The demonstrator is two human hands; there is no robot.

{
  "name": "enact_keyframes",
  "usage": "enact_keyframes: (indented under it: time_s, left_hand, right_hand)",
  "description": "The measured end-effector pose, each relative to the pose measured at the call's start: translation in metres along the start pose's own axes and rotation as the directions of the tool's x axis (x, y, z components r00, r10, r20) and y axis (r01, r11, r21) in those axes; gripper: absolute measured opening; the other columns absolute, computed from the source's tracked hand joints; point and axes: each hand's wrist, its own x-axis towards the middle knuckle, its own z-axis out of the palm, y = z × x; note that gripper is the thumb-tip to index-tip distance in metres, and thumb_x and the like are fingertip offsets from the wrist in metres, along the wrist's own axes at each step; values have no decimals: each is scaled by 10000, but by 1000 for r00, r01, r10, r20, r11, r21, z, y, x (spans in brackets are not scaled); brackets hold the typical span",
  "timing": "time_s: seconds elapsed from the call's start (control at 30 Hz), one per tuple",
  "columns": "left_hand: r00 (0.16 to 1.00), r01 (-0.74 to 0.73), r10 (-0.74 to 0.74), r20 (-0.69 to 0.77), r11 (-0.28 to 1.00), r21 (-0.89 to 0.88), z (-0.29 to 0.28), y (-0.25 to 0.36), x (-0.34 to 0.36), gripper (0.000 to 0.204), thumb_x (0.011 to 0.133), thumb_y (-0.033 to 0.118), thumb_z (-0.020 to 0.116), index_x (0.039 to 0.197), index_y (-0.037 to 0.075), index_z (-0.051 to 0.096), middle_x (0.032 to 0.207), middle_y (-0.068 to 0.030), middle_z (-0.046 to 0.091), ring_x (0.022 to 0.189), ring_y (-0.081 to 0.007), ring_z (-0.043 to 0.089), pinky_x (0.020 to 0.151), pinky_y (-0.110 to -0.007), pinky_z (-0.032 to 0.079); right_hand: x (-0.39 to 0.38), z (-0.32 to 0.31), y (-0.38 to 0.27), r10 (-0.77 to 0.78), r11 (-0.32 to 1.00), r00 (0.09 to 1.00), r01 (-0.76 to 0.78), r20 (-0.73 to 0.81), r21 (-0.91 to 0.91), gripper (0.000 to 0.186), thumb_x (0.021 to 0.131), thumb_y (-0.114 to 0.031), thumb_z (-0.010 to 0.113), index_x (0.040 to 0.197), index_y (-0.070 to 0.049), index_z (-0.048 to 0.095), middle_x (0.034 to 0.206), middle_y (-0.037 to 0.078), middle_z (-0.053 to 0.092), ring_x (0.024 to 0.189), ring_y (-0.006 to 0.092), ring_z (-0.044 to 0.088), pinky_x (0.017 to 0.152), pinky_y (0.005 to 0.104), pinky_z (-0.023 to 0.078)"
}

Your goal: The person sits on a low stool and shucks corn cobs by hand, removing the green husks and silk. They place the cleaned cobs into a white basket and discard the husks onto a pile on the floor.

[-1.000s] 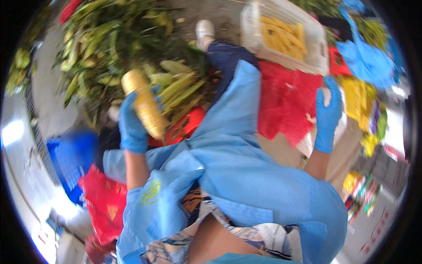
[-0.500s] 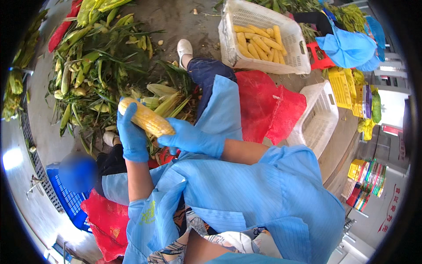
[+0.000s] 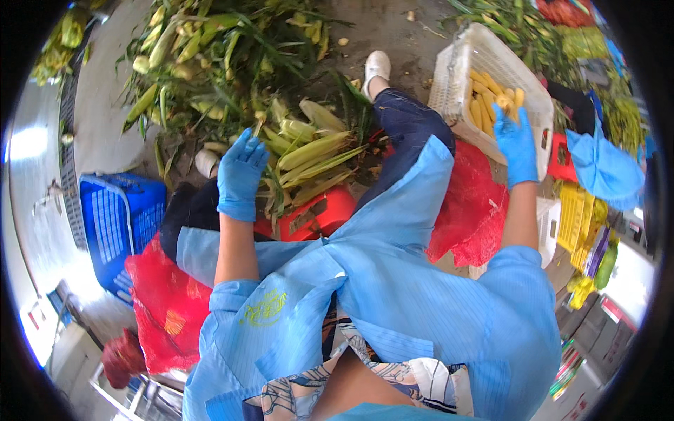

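Observation:
My right hand, in a blue glove, reaches over the near side of a white crate. Its fingers close round a husked corn cob, partly hidden by the glove and seen nearly end-on. Several other yellow cobs lie in that crate. On the other side, my left hand, also gloved, is raised with loosely bent fingers and no cob in it. Just beyond it rests a small heap of unpeeled corn ears, on and behind a red plastic thing between my legs.
A large pile of husks and leaves covers the floor ahead. Red mesh sacks lie at my right and left. A blue basket stands at far left. At right, a person in a blue garment is near yellow crates.
My hands have parted. The right has carried the cob from in front of me to the white crate; the left has let go of it. The view has shifted, so the surroundings sit differently.

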Motion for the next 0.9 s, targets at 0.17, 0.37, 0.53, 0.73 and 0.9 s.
enact_keyframes:
  time_s: [0.17, 0.37, 0.53, 0.73, 0.9]
  left_hand:
    - [993, 23, -33, -109, 995, -92, -16, -2, 2, 346, 925, 153, 415, 1249, 62, 495, 1028, -78, 623, 935, -264, 593, 871, -420, 469]
    - [985, 89, -95, -146, 995, -49, -22, 26, 15, 339, 933, 187, 404, 1222, 38, 501, 964, -74, 617, 904, -235, 599, 847, -380, 481]
    - [984, 57, -59, -169, 998, -15, -41, 48, 30, 345, 931, 211, 432, 1208, 23, 519, 943, -79, 614, 891, -224, 594, 857, -350, 469]
    - [954, 50, -41, -297, 999, 20, -33, 51, 51, 375, 915, 182, 453, 1248, 11, 472, 1029, -98, 608, 939, -229, 590, 867, -356, 464]
    - [830, 174, -77, -552, 977, 125, -60, 27, 62, 400, 849, 141, 602, 1226, 36, 520, 1196, -91, 561, 1083, -182, 529, 908, -305, 410]
  right_hand:
    - [43, 80, 64, -140, 788, 971, 227, 193, -572, 408, 938, -238, 466, 1290, -33, 449, 1241, 93, 540, 1102, 198, 532, 841, 302, 457]
    - [111, 168, 256, 213, 462, 955, 87, 205, -883, 354, 898, -196, 511, 1221, -57, 552, 1196, 62, 574, 1066, 174, 550, 875, 304, 444]
    - [190, 217, 416, 469, 402, 837, 80, 280, -912, 285, 884, -152, 525, 1143, -84, 622, 1154, 29, 615, 1075, 164, 534, 925, 307, 402]
    - [255, 251, 537, 546, -289, 694, 682, 469, -672, 487, 822, -289, 608, 1290, -214, 498, 1320, 53, 495, 1212, 239, 460, 1014, 418, 359]
    - [235, 221, 557, 527, -700, 755, 646, 392, -305, 685, 745, -472, 633, 1351, -266, 391, 1347, 98, 431, 1170, 337, 452, 938, 555, 355]
